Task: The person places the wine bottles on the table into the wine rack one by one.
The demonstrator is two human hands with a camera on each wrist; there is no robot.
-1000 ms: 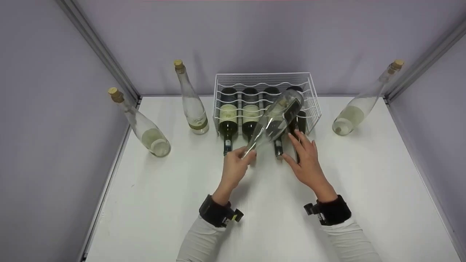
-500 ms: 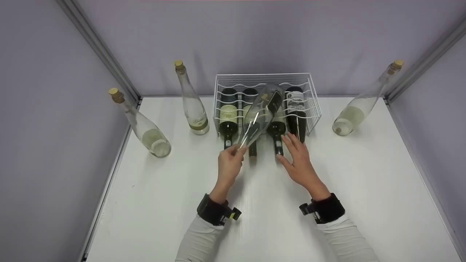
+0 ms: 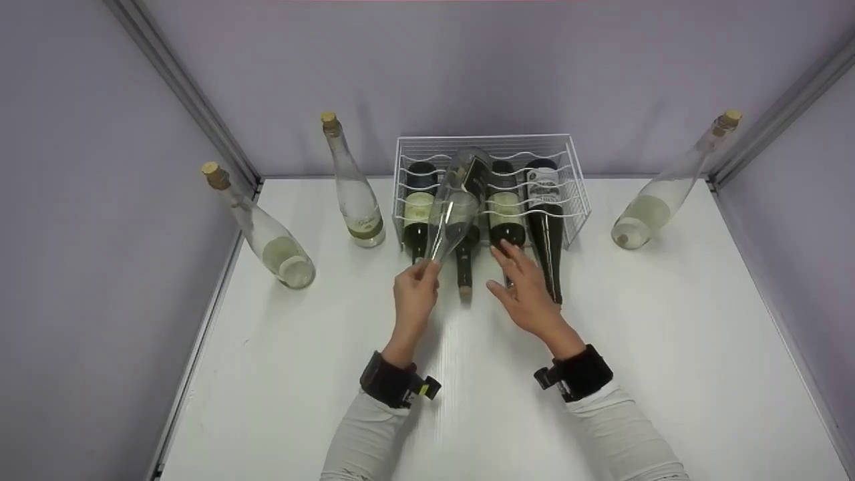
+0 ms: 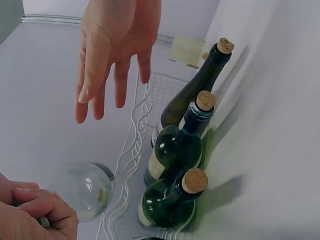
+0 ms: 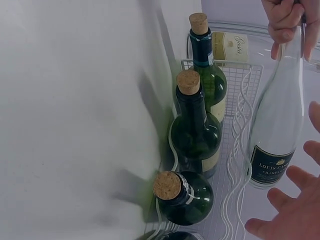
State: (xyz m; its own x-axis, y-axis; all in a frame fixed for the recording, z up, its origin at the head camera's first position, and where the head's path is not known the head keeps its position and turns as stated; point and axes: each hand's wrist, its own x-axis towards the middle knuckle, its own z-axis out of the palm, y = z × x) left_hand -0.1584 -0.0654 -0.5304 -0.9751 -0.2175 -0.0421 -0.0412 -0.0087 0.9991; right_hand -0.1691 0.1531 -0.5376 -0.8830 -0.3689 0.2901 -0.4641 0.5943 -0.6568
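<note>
My left hand (image 3: 414, 294) grips the neck of a clear glass bottle (image 5: 277, 115) with a dark label. The bottle slants over the white wire rack (image 3: 578, 175), base away from me, overlapping the second dark bottle from the left. Several dark green wine bottles with corks lie in the rack, necks toward me, among them a left one (image 3: 419, 208) and a slimmer right one (image 3: 548, 240). My right hand (image 3: 528, 294) hovers with spread fingers over the neck of the third dark bottle (image 3: 506, 230), holding nothing. In the right wrist view its fingertips are beside the clear bottle's base.
Two clear corked bottles stand left of the rack, one near its side (image 3: 357, 200) and one farther left (image 3: 270, 240). Another clear corked bottle (image 3: 651, 200) stands at the right. Pale walls enclose the white table (image 3: 467, 414) at the back and sides.
My left hand has moved left with the clear bottle, whose base swung from over the rack's right side to its middle. The right hand has followed leftward, fingers still spread.
</note>
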